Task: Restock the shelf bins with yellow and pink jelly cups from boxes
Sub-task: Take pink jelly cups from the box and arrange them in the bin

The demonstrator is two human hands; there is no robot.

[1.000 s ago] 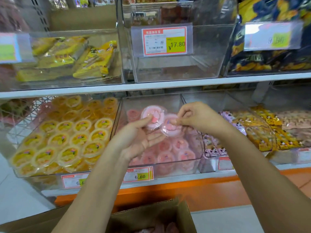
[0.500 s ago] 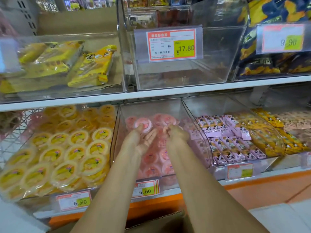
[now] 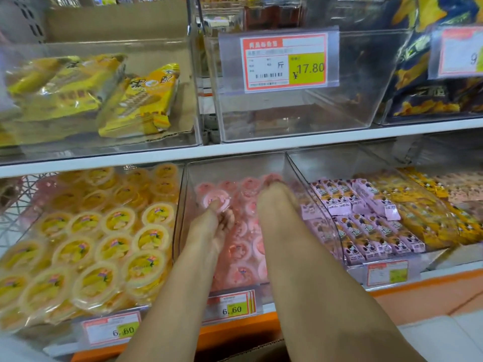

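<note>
The middle clear bin (image 3: 235,165) on the lower shelf holds rows of pink jelly cups (image 3: 240,273). Both my arms reach into it. My left hand (image 3: 218,223) holds a pink jelly cup (image 3: 219,197) near the bin's back left, thumb on its lid and fingers curled beneath. Deeper in, at the back right, my right hand (image 3: 273,189) has its fingers curled on another pink cup (image 3: 271,176), which it mostly hides. The bin to the left is full of yellow jelly cups (image 3: 112,246).
An upper shelf edge (image 3: 261,147) overhangs the bins, with an empty clear bin (image 3: 287,121) above. Purple snack packs (image 3: 366,231) fill the bin to the right. A cardboard box rim (image 3: 261,351) shows at the bottom, below the price tags (image 3: 232,307).
Both hands have carried their pink cups from in front of the bin to its back rows. The view has moved closer to the shelf.
</note>
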